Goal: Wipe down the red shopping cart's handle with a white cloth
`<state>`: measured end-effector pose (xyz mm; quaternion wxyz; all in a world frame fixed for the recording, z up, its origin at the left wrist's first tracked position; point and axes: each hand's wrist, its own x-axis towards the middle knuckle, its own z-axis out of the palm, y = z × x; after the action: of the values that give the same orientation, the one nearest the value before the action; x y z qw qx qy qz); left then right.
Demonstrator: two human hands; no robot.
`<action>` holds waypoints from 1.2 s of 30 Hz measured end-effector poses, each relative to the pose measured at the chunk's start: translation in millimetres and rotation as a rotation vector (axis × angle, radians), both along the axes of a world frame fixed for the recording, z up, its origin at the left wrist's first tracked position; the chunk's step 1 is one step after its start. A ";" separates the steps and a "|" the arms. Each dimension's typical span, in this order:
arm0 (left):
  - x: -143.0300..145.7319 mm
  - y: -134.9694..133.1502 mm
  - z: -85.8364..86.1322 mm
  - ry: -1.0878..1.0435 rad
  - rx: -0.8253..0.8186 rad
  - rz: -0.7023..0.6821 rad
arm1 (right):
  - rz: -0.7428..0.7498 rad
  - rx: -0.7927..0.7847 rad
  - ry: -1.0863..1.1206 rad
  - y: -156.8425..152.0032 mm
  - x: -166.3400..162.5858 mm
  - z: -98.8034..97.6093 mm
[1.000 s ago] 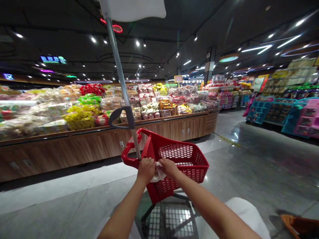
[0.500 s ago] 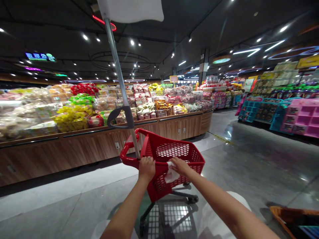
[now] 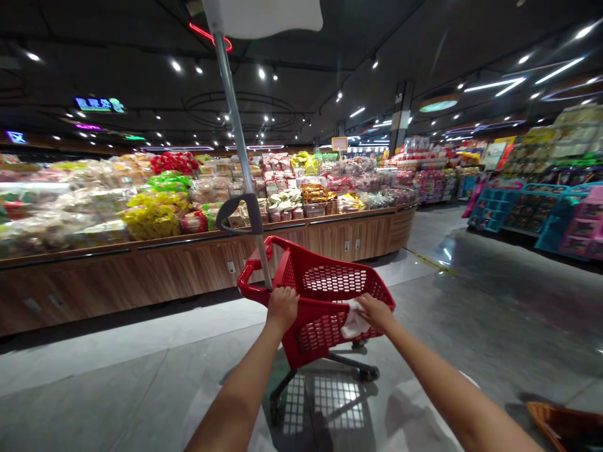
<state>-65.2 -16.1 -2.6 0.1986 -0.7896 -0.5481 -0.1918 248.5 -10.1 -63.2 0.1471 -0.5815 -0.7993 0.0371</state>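
While cloth (image 3: 354, 321) hangs crumpled, cart (image 3: 323, 307) shines red.

no text can be read; the lit hanging sign (image 3: 99, 105) shows only blurred characters.

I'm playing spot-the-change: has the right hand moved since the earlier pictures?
Yes: the right hand, with the white cloth, has moved rightward along the red shopping cart, away from its handle.
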 end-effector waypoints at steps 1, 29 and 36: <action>1.0 2.5 0.0 0.004 -0.003 0.003 | -0.023 -0.012 -0.010 -1.6 14.7 -0.6; -4.1 84.6 -7.9 -0.029 -0.043 0.035 | 0.300 -0.022 0.214 95.2 -173.1 43.5; -8.9 94.1 -6.6 -0.002 -0.042 -0.028 | 0.222 -0.004 0.141 101.9 -158.7 33.3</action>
<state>-74.0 78.0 -9.2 0.1786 -0.8010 -0.5411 -0.1837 89.8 91.8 -29.9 0.1968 -0.4858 -0.8462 0.0957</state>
